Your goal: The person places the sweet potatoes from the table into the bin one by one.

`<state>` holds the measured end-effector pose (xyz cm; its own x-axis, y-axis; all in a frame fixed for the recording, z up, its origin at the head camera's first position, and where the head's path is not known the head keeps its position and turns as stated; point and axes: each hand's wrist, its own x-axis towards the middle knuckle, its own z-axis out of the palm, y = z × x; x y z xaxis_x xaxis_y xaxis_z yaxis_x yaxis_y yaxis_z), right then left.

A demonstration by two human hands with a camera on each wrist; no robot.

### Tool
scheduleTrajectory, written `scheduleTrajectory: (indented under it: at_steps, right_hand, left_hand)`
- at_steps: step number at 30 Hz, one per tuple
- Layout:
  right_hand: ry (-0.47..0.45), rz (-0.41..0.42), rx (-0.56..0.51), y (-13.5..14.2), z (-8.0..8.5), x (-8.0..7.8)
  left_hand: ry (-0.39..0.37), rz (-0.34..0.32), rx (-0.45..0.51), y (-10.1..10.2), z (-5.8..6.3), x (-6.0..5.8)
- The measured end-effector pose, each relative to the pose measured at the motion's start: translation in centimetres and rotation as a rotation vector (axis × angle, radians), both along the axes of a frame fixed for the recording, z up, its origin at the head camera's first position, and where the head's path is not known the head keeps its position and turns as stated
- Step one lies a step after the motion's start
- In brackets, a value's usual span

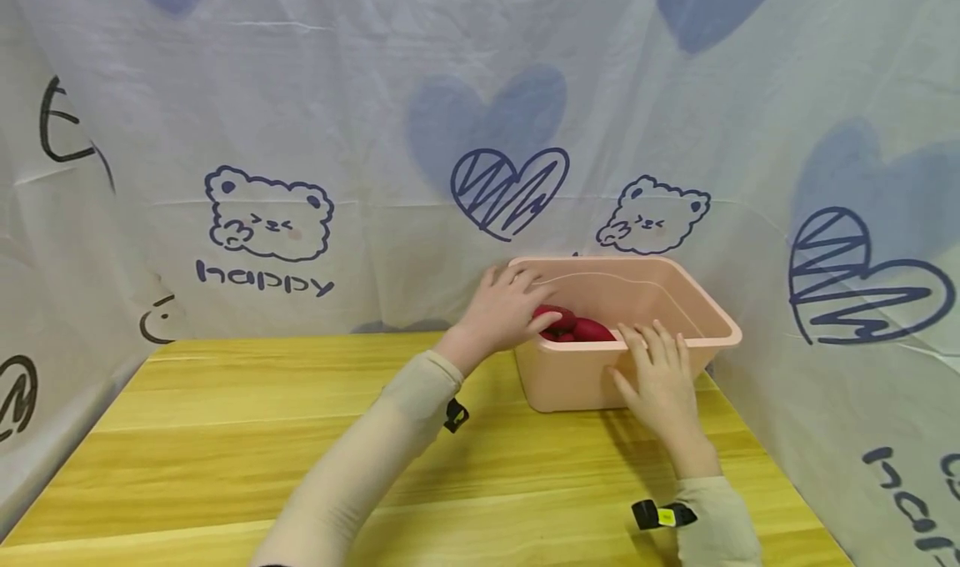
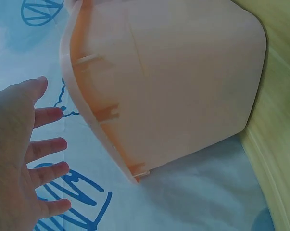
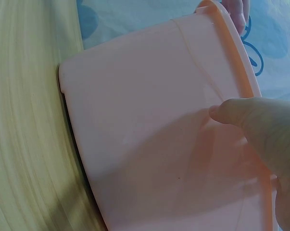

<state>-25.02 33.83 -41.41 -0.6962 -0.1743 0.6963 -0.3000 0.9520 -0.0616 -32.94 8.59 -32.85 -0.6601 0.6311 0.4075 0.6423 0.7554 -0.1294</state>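
A pink plastic bin [image 1: 577, 375] stands on the table, its open top facing up. Several dark red, rounded, oblong items [image 1: 592, 330] lie inside at its left end, partly covered by the left hand and the front rim. My left hand [image 1: 501, 308] is over the bin's left rim, fingers spread and nothing held; in the left wrist view, the fingers [image 2: 48, 147] stand beside the rim. With my right hand [image 1: 660, 383] I grip the front rim, the thumb [image 3: 226, 110] against the outer wall and the fingers reaching over the edge.
The yellow wood-grain table [image 1: 247, 434] extends to the left and in front of the bin. A pale cloth [image 1: 360, 100] printed with hearts and bears hangs close behind and on both sides. Black wrist devices [image 1: 663, 514] sit at both sleeves.
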Motion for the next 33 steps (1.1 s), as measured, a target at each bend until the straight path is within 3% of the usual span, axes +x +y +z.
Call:
scheduleTrajectory:
  at_steps: [20, 33]
  right_hand:
    - [-0.016, -0.024, 0.009, -0.1, 0.0, 0.1]
    - [0.001, -0.018, 0.017, -0.2, 0.0, 0.0]
  left_hand:
    - [-0.003, -0.01, 0.038, -3.7, -0.8, 2.2]
    - [-0.007, 0.051, 0.067, -7.2, -2.0, 3.7]
